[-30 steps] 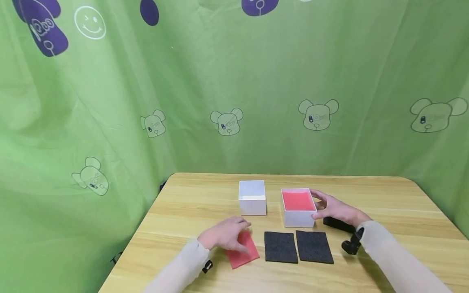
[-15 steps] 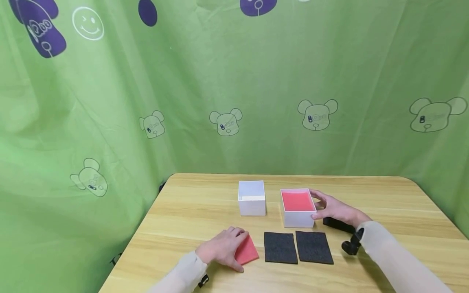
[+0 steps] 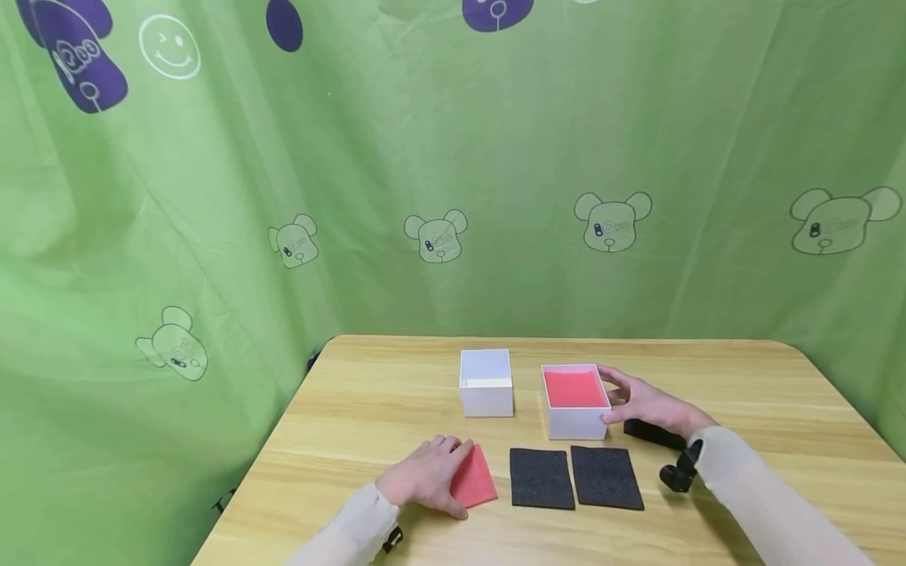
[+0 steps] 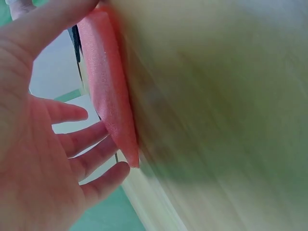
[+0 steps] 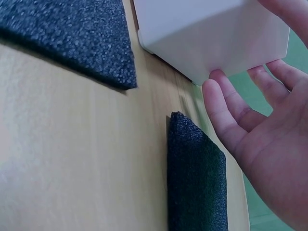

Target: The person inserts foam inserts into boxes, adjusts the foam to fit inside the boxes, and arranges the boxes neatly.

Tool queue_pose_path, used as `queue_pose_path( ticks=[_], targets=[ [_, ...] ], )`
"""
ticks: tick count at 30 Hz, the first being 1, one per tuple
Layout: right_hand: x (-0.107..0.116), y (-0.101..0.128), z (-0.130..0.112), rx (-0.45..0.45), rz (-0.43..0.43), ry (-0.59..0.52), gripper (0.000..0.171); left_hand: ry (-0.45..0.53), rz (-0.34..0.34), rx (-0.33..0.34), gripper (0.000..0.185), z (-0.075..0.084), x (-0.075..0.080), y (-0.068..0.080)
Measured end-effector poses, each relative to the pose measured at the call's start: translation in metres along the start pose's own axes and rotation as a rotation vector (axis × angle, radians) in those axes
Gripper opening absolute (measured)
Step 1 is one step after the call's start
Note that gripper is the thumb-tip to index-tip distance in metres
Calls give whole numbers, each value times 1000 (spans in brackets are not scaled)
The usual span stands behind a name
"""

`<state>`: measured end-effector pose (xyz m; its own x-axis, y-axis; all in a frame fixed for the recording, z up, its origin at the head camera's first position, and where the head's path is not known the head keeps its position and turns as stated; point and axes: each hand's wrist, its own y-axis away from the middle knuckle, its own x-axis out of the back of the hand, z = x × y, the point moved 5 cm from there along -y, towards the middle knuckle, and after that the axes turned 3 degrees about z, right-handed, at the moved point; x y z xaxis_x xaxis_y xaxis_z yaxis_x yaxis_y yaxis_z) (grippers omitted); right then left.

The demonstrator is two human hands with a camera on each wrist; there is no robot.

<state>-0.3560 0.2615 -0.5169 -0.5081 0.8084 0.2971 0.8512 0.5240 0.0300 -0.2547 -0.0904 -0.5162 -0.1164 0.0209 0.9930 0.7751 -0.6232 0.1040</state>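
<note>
A: Left hand?
B: Lying on the left part of the red foam pad, thumb under its near edge, fingers loosely spread over the top. In the left wrist view the pad is a thin pink-red slab with a grainy foam surface, one corner lifted just off the wooden table. It sits at the near left of the table, just left of the two black foam pads.

A: Right hand?
B: Fingers relaxed and nearly straight, tips touching the right wall of the white box with red lining. The right wrist view shows the fingertips against the box's lower corner, not wrapped round it.

A: Anything beside it?
B: A third black foam piece lies flat under the palm, right of the box. An open white box stands left of the lined one, apart from it. Green printed cloth hangs behind
</note>
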Motion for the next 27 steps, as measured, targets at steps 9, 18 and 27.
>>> queue_pose_path(
  ticks=[9,18,27],
  targets=[
    [1,-1,-2,1,-2,-15,96,95,48,-18,108,-3,11,-5],
    [0,0,0,4,0,-14,96,143,131,-131,102,10,43,-11],
    [1,0,0,1,7,-2,95,121,200,-224,97,35,69,-26]
  ],
)
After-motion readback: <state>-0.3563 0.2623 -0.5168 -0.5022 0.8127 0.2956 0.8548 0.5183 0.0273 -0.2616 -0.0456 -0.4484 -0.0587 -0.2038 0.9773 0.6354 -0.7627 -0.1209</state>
